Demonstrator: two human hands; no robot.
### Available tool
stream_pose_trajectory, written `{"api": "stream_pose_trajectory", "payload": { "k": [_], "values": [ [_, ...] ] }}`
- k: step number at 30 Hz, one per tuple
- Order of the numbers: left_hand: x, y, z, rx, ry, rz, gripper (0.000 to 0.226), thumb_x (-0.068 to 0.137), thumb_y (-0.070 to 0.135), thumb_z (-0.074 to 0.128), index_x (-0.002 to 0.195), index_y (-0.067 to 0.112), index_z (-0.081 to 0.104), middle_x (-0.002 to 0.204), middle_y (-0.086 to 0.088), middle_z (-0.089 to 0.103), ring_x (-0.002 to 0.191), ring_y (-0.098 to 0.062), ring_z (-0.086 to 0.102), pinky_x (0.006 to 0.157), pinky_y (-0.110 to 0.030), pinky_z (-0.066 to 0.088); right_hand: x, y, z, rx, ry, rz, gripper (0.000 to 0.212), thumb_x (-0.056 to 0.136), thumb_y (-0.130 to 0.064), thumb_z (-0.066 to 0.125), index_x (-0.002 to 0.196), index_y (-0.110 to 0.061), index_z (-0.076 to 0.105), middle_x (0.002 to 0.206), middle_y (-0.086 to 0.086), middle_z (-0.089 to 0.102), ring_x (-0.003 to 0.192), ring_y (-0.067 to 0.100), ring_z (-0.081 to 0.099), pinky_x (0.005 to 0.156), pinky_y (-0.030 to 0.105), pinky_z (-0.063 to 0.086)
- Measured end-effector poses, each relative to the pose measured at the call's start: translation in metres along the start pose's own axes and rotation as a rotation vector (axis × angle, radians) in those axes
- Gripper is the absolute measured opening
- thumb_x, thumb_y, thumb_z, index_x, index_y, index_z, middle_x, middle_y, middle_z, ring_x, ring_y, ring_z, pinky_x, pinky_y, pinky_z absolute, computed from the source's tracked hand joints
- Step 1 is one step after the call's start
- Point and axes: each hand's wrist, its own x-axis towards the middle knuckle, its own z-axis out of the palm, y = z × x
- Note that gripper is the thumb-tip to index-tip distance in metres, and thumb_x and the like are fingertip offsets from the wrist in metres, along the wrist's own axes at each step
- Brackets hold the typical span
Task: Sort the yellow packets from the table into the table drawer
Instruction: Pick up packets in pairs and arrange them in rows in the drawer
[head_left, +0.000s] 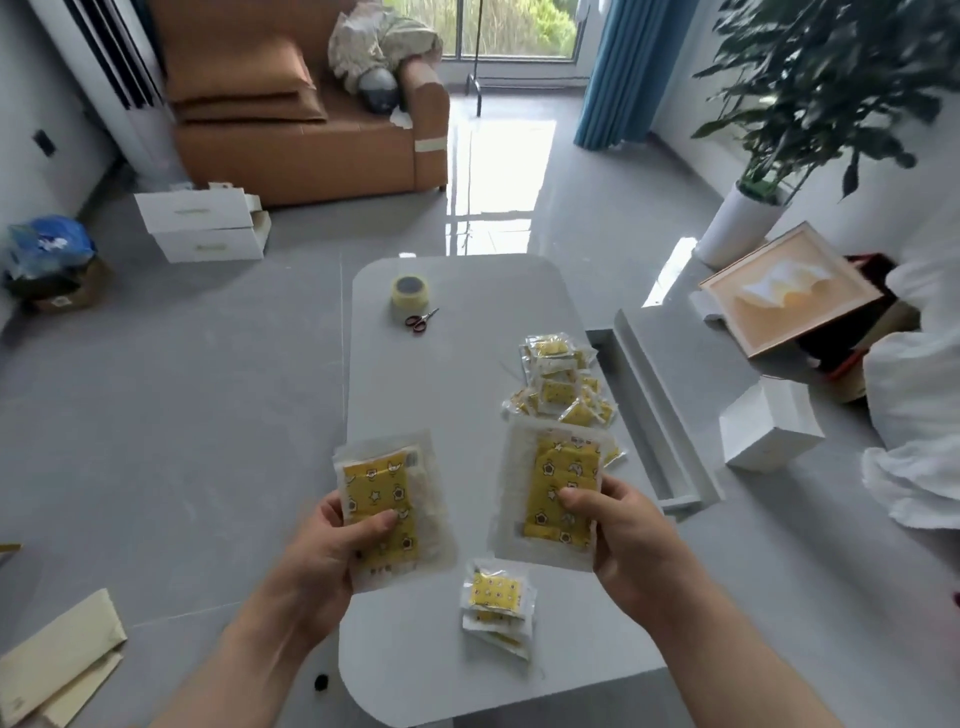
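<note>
A pale table (441, 374) with rounded corners stands on a glossy grey tiled floor (182, 389). Its drawer (670, 441) is pulled out on the right side, and what lies inside it cannot be made out.

The hands are apart, each gripping one packet above the near half of the table. The left hand (322, 551) holds a yellow packet (389, 509) with its thumb across the front. The right hand (628, 540) holds a second yellow packet (556, 493) the same way, thumb pressed on the yellow print.

Most of the other packets lie in a loose pile (561, 384) along the table's right edge, just beside the open drawer. A small stack (496, 608) lies nearer the person, between the forearms. At the far end sit a roll of tape (410, 293) and, just beside it, red-handled scissors (422, 319).

Around the table the room is cluttered:
- A brown sofa (301, 104) stands at the back left, with two white boxes (202, 223) on the floor in front of it.
- A blue bag (47, 249) sits at the far left.
- A leafy plant (831, 78) in a white pot (737, 228) stands at the right, near a blue curtain (618, 67).
- A framed picture (789, 296) leans tilted on the right, and a white box (769, 426) lies on the floor near the drawer.
</note>
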Motion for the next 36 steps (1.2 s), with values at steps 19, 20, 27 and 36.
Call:
{"api": "stream_pose_trajectory", "payload": {
  "k": [19, 20, 27, 36],
  "values": [
    [-0.211, -0.096, 0.183, 0.141, -0.298, 0.088, 0.058, 0.054, -0.001, 0.088, 0.109, -0.006, 0.067, 0.107, -0.029, 0.069, 0.090, -0.044, 0.069, 0.070, -0.053, 0.059, -0.298, 0.016, -0.194, 0.190, 0.075, -0.264, 0.039, 0.068, -0.001, 0.067, 0.106, 0.007, 0.065, 0.097, 0.025, 0.074, 0.076, 0.034, 0.074, 0.059, 0.039, 0.061],
    [-0.220, -0.103, 0.192, 0.148, -0.309, 0.084, 0.048, 0.063, -0.006, 0.079, 0.108, -0.007, 0.066, 0.106, -0.029, 0.069, 0.087, -0.043, 0.070, 0.066, -0.051, 0.059, -0.313, 0.017, -0.204, 0.195, 0.098, -0.271, 0.040, 0.068, -0.002, 0.067, 0.106, 0.007, 0.065, 0.098, 0.025, 0.074, 0.078, 0.035, 0.074, 0.061, 0.040, 0.061],
    [-0.253, -0.135, 0.268, 0.253, -0.436, 0.010, 0.050, 0.061, -0.008, 0.076, 0.110, -0.010, 0.066, 0.108, -0.031, 0.068, 0.089, -0.044, 0.070, 0.068, -0.049, 0.060, -0.388, 0.015, -0.266, 0.268, 0.256, -0.362, 0.032, 0.069, -0.001, 0.067, 0.100, 0.006, 0.068, 0.095, 0.024, 0.074, 0.077, 0.034, 0.074, 0.070, 0.043, 0.059],
    [-0.225, -0.172, 0.350, 0.324, -0.517, -0.046, 0.046, 0.062, -0.004, 0.071, 0.108, -0.008, 0.066, 0.104, -0.028, 0.070, 0.084, -0.040, 0.071, 0.066, -0.045, 0.060, -0.398, 0.006, -0.333, 0.359, 0.405, -0.371, 0.043, 0.064, -0.001, 0.069, 0.106, 0.010, 0.065, 0.099, 0.028, 0.073, 0.087, 0.041, 0.072, 0.085, 0.055, 0.055]
  ]
}}
